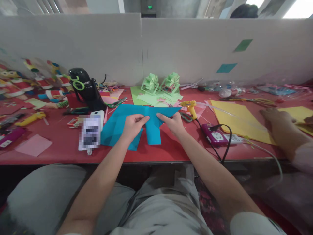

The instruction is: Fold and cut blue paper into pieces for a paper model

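Between my two hands is a sheet of blue paper [153,130], with a narrow folded strip hanging down toward me. My left hand [134,125] pinches it at the left of the strip, thumb on top. On the other side my right hand [173,123] grips it, thumb pressed on the near face and fingers hidden behind. More blue paper [114,125] lies flat on the red table under and left of my left hand. Just past my right hand are a yellow glue gun [190,107] and scissors [186,117].
Two green folded-paper pieces [150,83] stand at the back on green paper. A black bottle [85,88] and a phone [90,132] are at left. Right of me are a purple power strip [214,134] with cables, yellow paper [236,119] and another person's hand [278,119].
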`<state>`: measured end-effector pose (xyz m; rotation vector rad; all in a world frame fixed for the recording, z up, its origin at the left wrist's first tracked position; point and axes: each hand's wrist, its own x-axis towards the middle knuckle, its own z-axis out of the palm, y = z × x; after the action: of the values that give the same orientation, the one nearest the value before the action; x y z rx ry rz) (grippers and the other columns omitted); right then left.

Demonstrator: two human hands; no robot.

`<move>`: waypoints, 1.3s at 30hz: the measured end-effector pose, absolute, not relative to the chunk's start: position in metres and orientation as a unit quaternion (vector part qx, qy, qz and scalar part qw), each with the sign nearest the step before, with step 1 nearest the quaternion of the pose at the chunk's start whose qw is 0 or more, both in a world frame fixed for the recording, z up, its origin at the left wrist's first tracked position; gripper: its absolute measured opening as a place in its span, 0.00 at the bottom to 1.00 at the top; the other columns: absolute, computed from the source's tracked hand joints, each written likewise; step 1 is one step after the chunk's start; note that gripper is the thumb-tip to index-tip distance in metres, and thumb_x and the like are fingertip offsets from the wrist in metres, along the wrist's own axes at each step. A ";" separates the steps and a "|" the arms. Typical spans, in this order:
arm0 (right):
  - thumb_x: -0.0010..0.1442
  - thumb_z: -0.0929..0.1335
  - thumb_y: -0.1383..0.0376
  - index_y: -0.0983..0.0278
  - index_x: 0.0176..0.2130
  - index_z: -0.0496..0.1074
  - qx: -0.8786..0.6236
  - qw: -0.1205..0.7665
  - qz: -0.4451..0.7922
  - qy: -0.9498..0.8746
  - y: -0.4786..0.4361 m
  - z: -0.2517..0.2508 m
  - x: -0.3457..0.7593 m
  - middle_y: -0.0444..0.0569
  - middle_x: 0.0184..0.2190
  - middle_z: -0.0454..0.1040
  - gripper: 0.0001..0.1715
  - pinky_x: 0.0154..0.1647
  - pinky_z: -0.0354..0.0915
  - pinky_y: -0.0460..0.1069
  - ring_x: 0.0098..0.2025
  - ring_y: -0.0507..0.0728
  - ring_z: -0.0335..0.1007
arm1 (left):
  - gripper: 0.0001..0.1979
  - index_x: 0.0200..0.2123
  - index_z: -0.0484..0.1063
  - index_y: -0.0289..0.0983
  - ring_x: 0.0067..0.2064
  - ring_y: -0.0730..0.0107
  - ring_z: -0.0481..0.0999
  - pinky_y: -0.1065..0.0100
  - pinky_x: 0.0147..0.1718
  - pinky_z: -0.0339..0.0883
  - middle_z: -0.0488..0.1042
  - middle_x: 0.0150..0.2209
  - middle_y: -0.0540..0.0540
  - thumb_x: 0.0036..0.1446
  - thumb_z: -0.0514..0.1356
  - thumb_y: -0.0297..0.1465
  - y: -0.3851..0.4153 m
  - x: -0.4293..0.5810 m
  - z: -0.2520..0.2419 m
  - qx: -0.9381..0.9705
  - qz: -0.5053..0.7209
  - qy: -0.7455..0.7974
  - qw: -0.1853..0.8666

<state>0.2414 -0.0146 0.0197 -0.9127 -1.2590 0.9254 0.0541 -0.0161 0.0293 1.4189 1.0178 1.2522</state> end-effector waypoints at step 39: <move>0.47 0.76 0.52 0.63 0.28 0.70 -0.434 0.671 0.366 -0.478 0.002 0.011 0.251 0.46 0.28 0.74 0.20 0.34 0.70 0.52 0.31 0.55 0.69 | 0.15 0.34 0.74 0.34 0.34 0.66 0.76 0.65 0.35 0.69 0.77 0.32 0.45 0.45 0.71 0.34 -0.013 0.056 0.020 0.610 0.411 0.449 0.507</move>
<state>0.2515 0.0017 0.0108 -0.9772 -1.0762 0.8241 0.0556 -0.0132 0.0196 1.4702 1.0833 0.9911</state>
